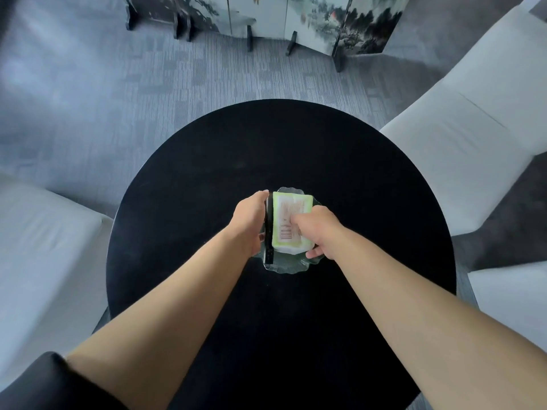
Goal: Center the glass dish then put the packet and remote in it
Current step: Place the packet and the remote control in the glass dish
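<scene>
Viewing from above: round black tabletop (pixel 207 161), with glass dish (pixel 284 266) near its centre, slightly toward the near edge. Green-and-white packet (pixel 288 208) lying flat inside the dish, label and barcode facing up, filling most of the dish's middle and right. Black remote (pixel 268 232) along the packet's left side, standing on its long edge, touching the packet, near end reaching the dish's near-left rim. Left hand (pixel 250 220) pressed against the remote's outer side, fingertips curled over its far end, thumb hidden; fingers closed around the remote. Right hand (pixel 321 232) resting on the packet's right half, fingers bent down onto the label, thumb (pixel 315 254) extended below the packet's near-right corner at the dish rim; whether gripping or merely pressing, cannot tell. Both bare forearms crossing the tabletop's near edge, dark sleeve (pixel 44 383) visible at lower left. White seats (pixel 461 137) beside the tabletop's left and right edges; painted folding screen (pixel 310 22) standing on grey carpet (pixel 118 93) beyond the far edge.
</scene>
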